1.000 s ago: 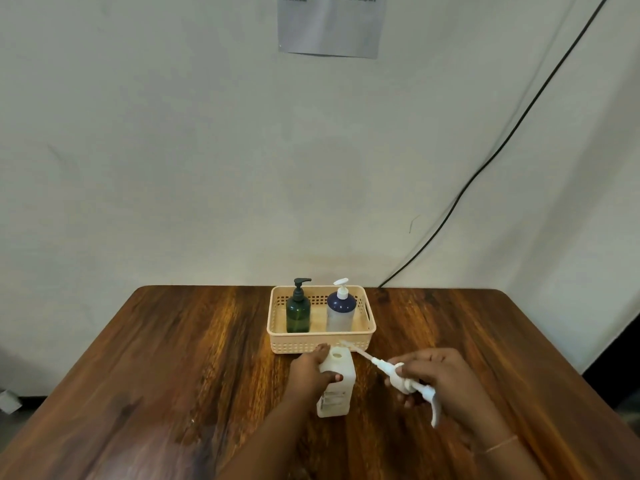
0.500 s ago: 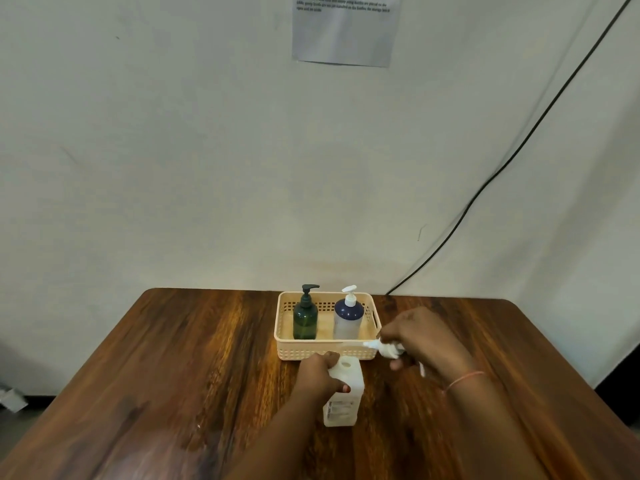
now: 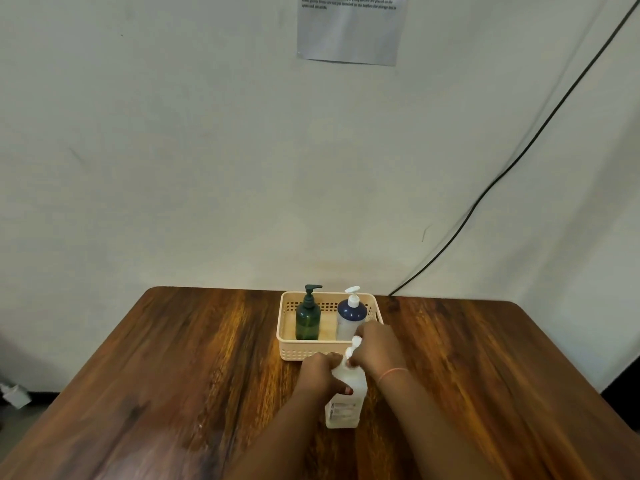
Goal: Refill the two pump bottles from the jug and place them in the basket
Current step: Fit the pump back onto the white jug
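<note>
Since the earlier frame, the right hand [image 3: 375, 348] has carried the white pump head [image 3: 354, 344] from out at the right side, where its dip tube pointed free in the air, to directly over the neck of the white jug [image 3: 346, 400]; the pump now stands upright on the jug's mouth. That hand is curled over the pump from the right, fingers closed around its collar, with the nozzle top poking out just left of the knuckles. A thin pink band [image 3: 391, 373] circles its wrist.

Gripping the jug's shoulder from the left, the left hand [image 3: 320, 375] is closed, thumb laid across the front face above the label. The jug stands upright on the wooden table [image 3: 173, 375], its body reaching down below both hands toward the person, the two hands nearly touching at its neck.

Just beyond the hands, on the far side from the person, sits the cream basket [image 3: 294, 351], its near wall close behind the left knuckles. Inside it, both upright, are the dark green pump bottle [image 3: 307, 318], beyond the left hand, and the navy-topped pump bottle with a white pump [image 3: 350, 315], right behind the right hand, which hides its lower part. They stand side by side, apart.

On the wall well above the hands hangs a printed paper sheet [image 3: 349, 32], and a black cable [image 3: 519, 157] runs diagonally down on the right.
</note>
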Motion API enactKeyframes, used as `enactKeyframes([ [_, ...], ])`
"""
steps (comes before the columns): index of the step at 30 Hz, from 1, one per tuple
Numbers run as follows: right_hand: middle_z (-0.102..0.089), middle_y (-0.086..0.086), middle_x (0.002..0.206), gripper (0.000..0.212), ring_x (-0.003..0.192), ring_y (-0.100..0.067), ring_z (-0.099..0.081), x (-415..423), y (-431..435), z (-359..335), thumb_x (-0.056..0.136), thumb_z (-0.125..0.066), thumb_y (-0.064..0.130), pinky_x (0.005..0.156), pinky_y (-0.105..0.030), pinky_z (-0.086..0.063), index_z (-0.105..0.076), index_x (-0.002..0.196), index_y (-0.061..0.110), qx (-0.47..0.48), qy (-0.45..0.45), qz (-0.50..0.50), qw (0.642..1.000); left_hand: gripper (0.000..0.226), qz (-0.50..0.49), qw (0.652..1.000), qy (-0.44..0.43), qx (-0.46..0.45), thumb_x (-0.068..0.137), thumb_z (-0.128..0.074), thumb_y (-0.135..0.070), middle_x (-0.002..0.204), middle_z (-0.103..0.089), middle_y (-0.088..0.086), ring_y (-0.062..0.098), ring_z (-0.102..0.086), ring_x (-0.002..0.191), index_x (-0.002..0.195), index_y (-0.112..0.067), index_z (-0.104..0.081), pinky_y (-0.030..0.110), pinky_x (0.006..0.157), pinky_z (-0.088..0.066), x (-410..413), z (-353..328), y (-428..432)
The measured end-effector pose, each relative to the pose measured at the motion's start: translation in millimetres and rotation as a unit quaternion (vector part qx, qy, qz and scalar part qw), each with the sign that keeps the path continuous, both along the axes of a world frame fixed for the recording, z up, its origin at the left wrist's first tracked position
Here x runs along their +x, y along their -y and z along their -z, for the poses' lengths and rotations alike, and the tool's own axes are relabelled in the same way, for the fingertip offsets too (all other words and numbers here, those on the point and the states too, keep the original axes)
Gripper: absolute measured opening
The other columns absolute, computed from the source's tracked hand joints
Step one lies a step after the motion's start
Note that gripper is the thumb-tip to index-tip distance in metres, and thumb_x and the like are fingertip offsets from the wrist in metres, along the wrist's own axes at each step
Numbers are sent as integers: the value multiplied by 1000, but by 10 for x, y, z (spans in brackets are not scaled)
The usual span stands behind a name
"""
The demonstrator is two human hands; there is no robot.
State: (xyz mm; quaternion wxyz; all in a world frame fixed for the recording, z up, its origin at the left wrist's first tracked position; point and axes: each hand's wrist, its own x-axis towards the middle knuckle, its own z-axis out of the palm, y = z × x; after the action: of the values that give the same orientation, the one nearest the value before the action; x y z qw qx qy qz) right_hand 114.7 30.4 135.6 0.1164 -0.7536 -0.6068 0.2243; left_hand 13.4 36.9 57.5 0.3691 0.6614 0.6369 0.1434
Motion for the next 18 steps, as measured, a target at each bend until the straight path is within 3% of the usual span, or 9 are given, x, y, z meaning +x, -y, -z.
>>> enactKeyframes([
  [5, -62, -11, 118, 39, 110, -23, -57, 32, -40, 168, 79, -69, 23, 98, -29, -42, -61, 113, 8, -34, -2, -47, 998, 61, 9, 1000, 0, -4, 72, -79, -22, 129, -62, 3, 23, -55, 120, 129, -20, -57, 33, 98, -47, -19, 19, -25],
  [10, -68, -4, 97, 31, 80, -14, -56, 39, 17, 242, 71, -71, 32, 70, -20, -44, -65, 97, 16, 34, 10, -21, 999, 54, 14, 1000, -2, 1, 72, -78, -18, 123, -66, 3, 22, -59, 115, 123, -20, -62, 30, 92, -48, -23, 40, -67],
  [12, -67, -3, 91, 28, 79, -14, -57, 21, 19, 223, 70, -70, 31, 67, -20, -44, -65, 93, 16, 31, 13, -26, 999, 56, 14, 1000, -8, -2, 72, -78, -20, 124, -65, 3, 22, -58, 117, 125, -21, -61, 33, 97, -48, -24, 41, -64],
  [15, -67, -4, 96, 20, 90, -16, -59, 6, -36, 175, 76, -67, 17, 76, -20, -46, -69, 96, 14, 38, 23, -50, 998, 62, 7, 1000, -4, -2, 72, -79, -20, 129, -62, 3, 22, -54, 122, 129, -20, -57, 35, 101, -47, -16, 63, -74],
  [18, -66, -5, 103, 25, 86, -16, -58, -6, -132, 83, 79, -66, 7, 80, -20, -47, -70, 102, 13, 12, 48, -100, 994, 66, 9, 1000, -7, 0, 73, -78, -21, 135, -57, 4, 22, -50, 127, 134, -16, -52, 33, 103, -42, -12, 62, -85],
])
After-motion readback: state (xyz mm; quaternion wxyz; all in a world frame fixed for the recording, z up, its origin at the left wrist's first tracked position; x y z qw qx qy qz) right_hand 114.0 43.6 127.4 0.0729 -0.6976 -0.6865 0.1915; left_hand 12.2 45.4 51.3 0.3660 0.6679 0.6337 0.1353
